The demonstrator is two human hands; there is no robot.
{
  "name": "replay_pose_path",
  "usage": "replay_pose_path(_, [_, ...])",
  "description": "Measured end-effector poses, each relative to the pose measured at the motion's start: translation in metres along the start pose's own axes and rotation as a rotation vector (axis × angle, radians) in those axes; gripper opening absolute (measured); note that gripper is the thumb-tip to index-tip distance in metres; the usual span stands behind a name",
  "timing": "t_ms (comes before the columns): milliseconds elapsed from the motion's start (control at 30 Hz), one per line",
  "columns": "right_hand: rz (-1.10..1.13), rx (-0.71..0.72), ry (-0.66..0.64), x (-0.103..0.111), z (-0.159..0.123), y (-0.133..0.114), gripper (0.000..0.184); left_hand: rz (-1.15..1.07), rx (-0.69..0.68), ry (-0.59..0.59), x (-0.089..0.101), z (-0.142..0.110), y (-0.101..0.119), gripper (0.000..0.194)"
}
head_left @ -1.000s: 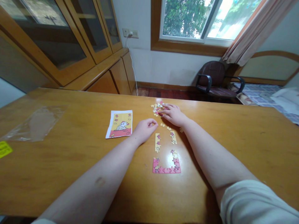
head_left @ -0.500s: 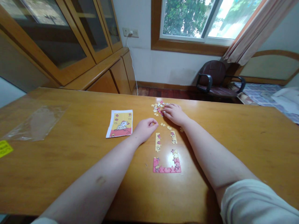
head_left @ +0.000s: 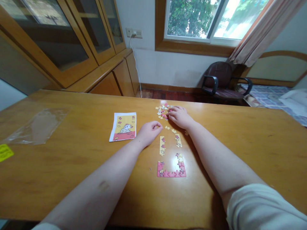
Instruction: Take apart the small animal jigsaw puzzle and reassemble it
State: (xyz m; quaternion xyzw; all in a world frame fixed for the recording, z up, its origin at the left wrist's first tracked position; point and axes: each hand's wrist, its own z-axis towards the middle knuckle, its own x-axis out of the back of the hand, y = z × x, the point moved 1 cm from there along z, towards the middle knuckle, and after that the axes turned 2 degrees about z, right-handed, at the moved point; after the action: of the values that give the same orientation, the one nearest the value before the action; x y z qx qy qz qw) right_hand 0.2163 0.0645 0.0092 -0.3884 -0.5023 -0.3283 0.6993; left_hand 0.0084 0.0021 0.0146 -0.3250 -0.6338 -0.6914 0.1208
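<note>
My right hand [head_left: 179, 117] lies over the right side of a pile of loose jigsaw pieces [head_left: 161, 111], its fingers stretched out and touching them. My left hand [head_left: 150, 131] rests on the table with thumb and fingers closed together; whatever is between them, if anything, is hidden. Right of it lie two loose yellow pieces [head_left: 167, 127]. Closer to me is a joined pink border [head_left: 171, 174] shaped like a U, its right side turning yellow at the top. Above it stand a yellow strip [head_left: 162, 145] on the left and a short yellow section [head_left: 178, 140] on the right.
A picture card [head_left: 124, 127] with a white animal lies left of my left hand. A clear plastic bag [head_left: 39, 126] and a yellow label [head_left: 5, 152] are at the far left of the wooden table [head_left: 79, 153]. One piece [head_left: 186, 132] sits beside my right wrist.
My right hand has shifted very slightly to the right at the pile, and a little more of the pieces shows beside its fingertips. My left hand stays in place.
</note>
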Motion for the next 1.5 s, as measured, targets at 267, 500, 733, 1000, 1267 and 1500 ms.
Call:
replay_pose_path(267, [0.049,0.049,-0.032,0.005,-0.001,-0.005,0.032,0.009,-0.011,0.010,0.000,-0.001,0.001,0.021])
replay_pose_path(500, [0.154,0.191,-0.024,0.008,0.000,-0.010,0.029,0.008,-0.019,0.005,0.000,0.001,-0.002,0.023])
replay_pose_path(733, [0.161,0.168,-0.038,0.004,0.000,-0.008,0.027,0.022,-0.018,0.013,0.000,0.001,-0.002,0.022])
replay_pose_path(1000, [0.152,0.140,-0.065,0.001,0.000,-0.006,0.033,0.018,-0.015,0.011,0.000,0.000,0.001,0.022])
replay_pose_path(1267, [0.080,0.140,-0.054,0.005,0.001,-0.013,0.034,0.009,-0.020,0.012,0.000,0.000,0.001,0.022])
replay_pose_path(1500, [0.024,0.116,-0.159,-0.007,0.006,-0.032,0.052,0.012,-0.036,0.018,-0.001,0.001,-0.001,0.023])
